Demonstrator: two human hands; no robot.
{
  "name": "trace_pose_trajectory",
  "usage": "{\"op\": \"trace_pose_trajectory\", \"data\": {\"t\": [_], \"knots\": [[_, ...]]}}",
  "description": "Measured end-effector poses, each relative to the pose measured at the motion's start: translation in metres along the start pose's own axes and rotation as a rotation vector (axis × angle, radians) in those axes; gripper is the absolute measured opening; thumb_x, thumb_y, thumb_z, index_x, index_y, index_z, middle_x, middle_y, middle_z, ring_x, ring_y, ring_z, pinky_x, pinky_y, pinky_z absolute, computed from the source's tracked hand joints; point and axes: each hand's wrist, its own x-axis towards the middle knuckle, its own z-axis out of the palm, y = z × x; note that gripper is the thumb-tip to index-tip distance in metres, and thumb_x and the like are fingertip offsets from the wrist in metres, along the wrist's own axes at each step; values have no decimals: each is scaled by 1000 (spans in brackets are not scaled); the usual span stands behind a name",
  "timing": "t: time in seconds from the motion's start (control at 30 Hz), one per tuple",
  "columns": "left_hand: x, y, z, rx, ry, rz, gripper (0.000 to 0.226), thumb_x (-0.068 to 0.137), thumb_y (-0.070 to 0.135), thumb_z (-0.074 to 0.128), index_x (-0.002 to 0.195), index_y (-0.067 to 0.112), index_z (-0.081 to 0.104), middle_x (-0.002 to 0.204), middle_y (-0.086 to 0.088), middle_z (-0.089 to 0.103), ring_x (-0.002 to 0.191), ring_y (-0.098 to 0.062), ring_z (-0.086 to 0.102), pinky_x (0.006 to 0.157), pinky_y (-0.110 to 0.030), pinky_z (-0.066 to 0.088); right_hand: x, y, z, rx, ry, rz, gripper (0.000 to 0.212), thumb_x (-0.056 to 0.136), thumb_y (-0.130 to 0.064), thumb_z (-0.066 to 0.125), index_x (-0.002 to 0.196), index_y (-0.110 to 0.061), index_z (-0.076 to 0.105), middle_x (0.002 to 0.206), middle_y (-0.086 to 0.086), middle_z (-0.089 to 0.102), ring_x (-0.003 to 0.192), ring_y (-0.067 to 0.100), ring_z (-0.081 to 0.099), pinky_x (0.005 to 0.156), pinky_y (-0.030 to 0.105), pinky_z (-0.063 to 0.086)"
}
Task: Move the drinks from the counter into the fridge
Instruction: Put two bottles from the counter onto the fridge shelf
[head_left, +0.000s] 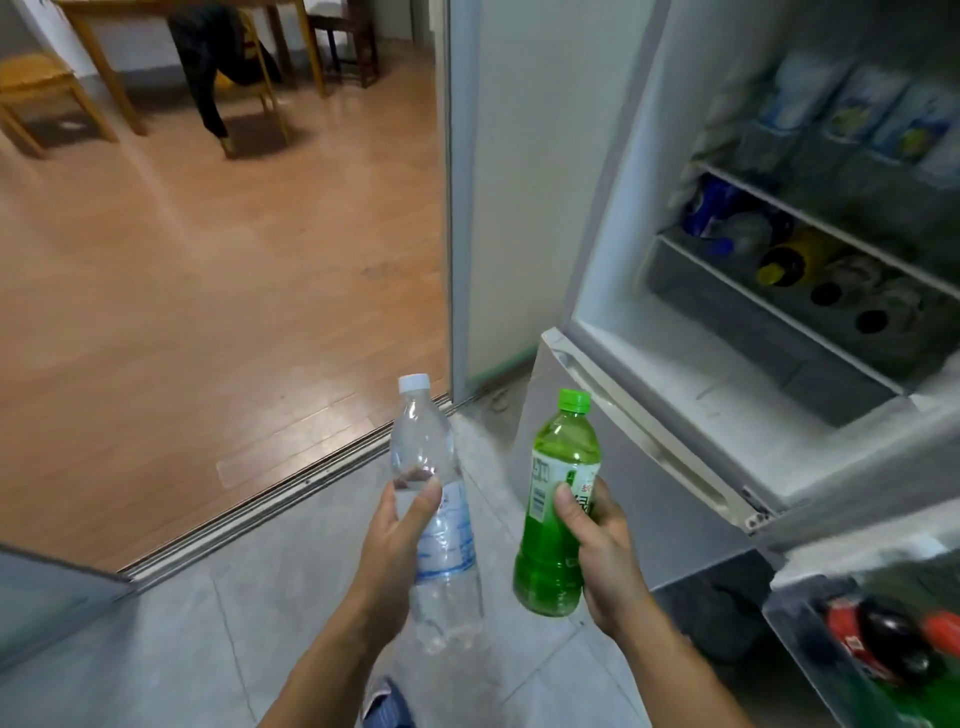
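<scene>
Clear ribbed water bottle (439, 514) in left fingers (410, 512), green tea bottle (556, 514) gripped by right fingers (569, 512).

Home kitchen. Open white fridge (623, 291) stocked with drinks stands on grey tiled floor (249, 613). Beyond a sliding-door track, wood-laminate floor (208, 270) with wooden table (104, 47) and chairs.

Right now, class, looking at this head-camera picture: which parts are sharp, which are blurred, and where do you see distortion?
Head view: the water bottle and green bottle in the hands are sharp; the fridge shelves are soft and dim; the door frame bows from the wide-angle lens; window light glares off the wooden floor.
</scene>
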Motion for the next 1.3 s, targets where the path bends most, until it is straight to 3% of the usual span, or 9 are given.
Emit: {"op": "trace_pose_trajectory", "data": {"t": [0.13,0.23,0.33,0.5,0.77,0.93,1.1,1.2,1.3], "knots": [[40,27,-7,33,-88,-20,55,70,50,79,115,24,60,105,-14,73,87,-32,73,68,-42,59,16,-12,24,22,121,-37,25,80,-42,75,103,-32,73,104,2,76,94,18,74,69,23,58],[66,41,0,75,-145,-35,41,64,53,76,98,33,66,110,-8,72,98,-31,71,84,-51,58,27,-18,29,49,212,-54,40,73,-43,72,110,-26,69,106,1,76,97,19,73,75,28,58],[89,49,21,91,-226,-57,51,61,55,77,105,31,66,115,-11,70,106,-35,67,92,-58,52,35,-25,23,58,299,-75,46,73,-43,72,115,-25,66,107,-2,76,98,17,73,79,31,57],[121,53,77,160,-372,-86,67,58,58,78,116,27,65,108,-12,72,99,-35,69,88,-56,55,50,-38,-10,125,464,-120,47,72,-43,73,114,-24,67,106,3,76,98,23,73,85,40,57],[163,67,171,262,-561,-52,54,60,58,79,110,39,68,109,-2,74,97,-23,72,75,-42,60,95,-82,-77,160,699,-249,28,82,-33,73,109,-31,67,100,-11,76,92,6,71,74,23,53],[185,77,228,242,-607,-33,56,60,54,81,112,36,67,106,-7,74,91,-31,73,75,-51,59,119,-128,-117,94,836,-367,26,89,-31,70,112,-39,61,102,-21,72,92,-2,67,74,22,49],[205,84,279,229,-628,8,60,53,60,79,108,38,67,100,1,75,87,-20,74,63,-35,59,146,-194,-143,2,1033,-530,32,86,-37,71,105,-57,55,98,-35,65,88,-14,62,73,16,47],[218,90,304,256,-703,25,60,56,62,76,111,41,65,104,2,75,93,-21,73,70,-38,59,164,-231,-160,-33,1165,-693,36,85,-31,73,113,-45,55,99,-31,67,90,-13,62,73,5,47],[232,99,328,290,-758,80,53,59,60,74,108,42,64,103,5,74,93,-18,73,69,-34,59,187,-266,-183,-48,1249,-788,55,85,-25,72,135,-19,51,119,-7,65,101,-8,62,84,9,50]]}}
